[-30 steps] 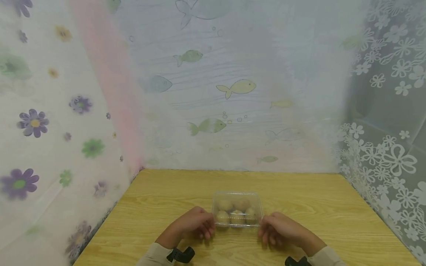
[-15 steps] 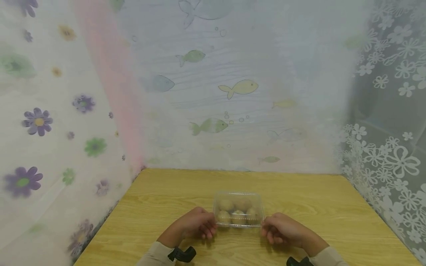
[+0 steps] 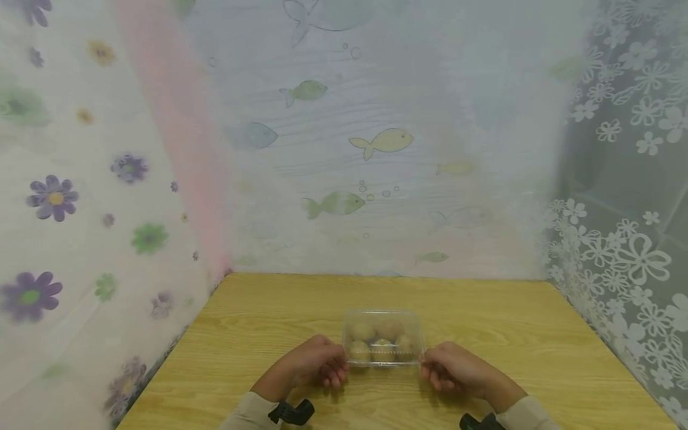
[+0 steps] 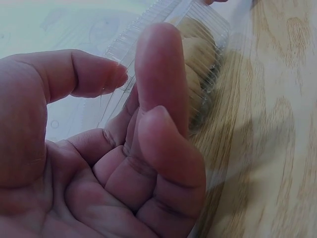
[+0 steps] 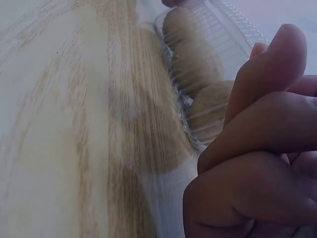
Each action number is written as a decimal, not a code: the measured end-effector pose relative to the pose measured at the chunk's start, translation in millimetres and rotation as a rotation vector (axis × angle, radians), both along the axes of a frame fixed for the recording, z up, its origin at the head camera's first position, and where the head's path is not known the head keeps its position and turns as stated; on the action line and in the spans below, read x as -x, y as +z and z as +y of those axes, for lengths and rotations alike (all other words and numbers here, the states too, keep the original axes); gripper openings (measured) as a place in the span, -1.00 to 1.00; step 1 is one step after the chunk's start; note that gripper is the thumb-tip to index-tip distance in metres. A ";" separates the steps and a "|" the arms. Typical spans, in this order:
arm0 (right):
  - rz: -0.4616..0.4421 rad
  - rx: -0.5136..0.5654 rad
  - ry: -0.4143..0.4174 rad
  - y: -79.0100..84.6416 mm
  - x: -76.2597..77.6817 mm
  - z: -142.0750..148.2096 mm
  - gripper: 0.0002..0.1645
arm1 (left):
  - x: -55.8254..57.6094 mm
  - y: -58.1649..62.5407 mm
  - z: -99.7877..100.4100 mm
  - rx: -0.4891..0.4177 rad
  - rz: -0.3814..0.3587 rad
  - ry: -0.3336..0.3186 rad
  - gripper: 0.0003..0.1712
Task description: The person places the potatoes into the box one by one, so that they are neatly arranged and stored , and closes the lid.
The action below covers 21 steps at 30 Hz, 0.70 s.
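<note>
A clear plastic clamshell box [image 3: 384, 338] lies on the wooden table in the head view, with round tan items [image 3: 359, 351] inside, several in number; their kind is not certain. My left hand [image 3: 318, 362] pinches the box's near left rim between thumb and fingers; in the left wrist view its thumb [image 4: 101, 75] touches the clear edge. At the opposite near corner, my right hand [image 3: 457, 368] pinches the rim, its lower fingers curled underneath. In the right wrist view, fingers [image 5: 262, 129] cover part of the box's end, and the thumb's contact is hidden.
The wooden table [image 3: 269, 310] extends around the box on every side. Behind it hangs a pale sheet printed with fish [image 3: 387, 140]. A flowered sheet [image 3: 54, 197] borders the left side, and a white-flowered translucent curtain [image 3: 642, 257] the right.
The right hand's lower fingers have curled in slightly. Box and left hand stay where they were, apart from a small sway of the head view.
</note>
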State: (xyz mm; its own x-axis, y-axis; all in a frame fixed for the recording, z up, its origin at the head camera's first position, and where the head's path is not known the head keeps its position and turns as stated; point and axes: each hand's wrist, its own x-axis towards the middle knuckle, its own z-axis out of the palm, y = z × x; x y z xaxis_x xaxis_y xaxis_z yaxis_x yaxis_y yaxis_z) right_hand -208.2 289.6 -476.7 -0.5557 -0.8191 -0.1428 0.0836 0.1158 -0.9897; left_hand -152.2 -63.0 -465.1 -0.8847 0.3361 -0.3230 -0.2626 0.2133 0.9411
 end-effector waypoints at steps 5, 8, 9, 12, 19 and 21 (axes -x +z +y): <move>-0.009 -0.002 -0.001 0.2 -0.5 -1.1 -0.56 | 0.3 -1.3 -1.3 -0.009 0.009 -0.009 -0.76; -0.016 -0.007 -0.001 0.4 -0.5 -1.0 -0.56 | 0.8 -2.0 -1.3 -0.010 0.014 -0.013 -0.76; -0.018 -0.006 0.000 0.3 -0.5 -0.9 -0.56 | 1.0 -2.1 -1.2 -0.009 0.015 -0.013 -0.76; -0.019 0.005 0.005 0.1 -0.3 -0.8 -0.56 | 1.3 -2.4 -1.1 -0.009 0.013 -0.010 -0.76; -0.028 0.020 0.017 0.8 -0.3 -0.8 -0.56 | 1.2 -1.7 -1.0 -0.007 0.014 -0.009 -0.76; -0.033 0.019 0.021 1.4 -0.5 -0.8 -0.56 | 1.1 -1.7 -1.1 -0.007 0.014 -0.008 -0.76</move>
State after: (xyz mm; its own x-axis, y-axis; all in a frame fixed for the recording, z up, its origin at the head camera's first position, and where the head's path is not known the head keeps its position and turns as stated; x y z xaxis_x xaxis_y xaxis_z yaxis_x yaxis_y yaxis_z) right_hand -207.7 288.8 -475.3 -0.5337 -0.8331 -0.1452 0.1137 0.0994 -0.9885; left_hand -153.2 -64.1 -466.8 -0.8864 0.3458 -0.3077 -0.2472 0.2084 0.9463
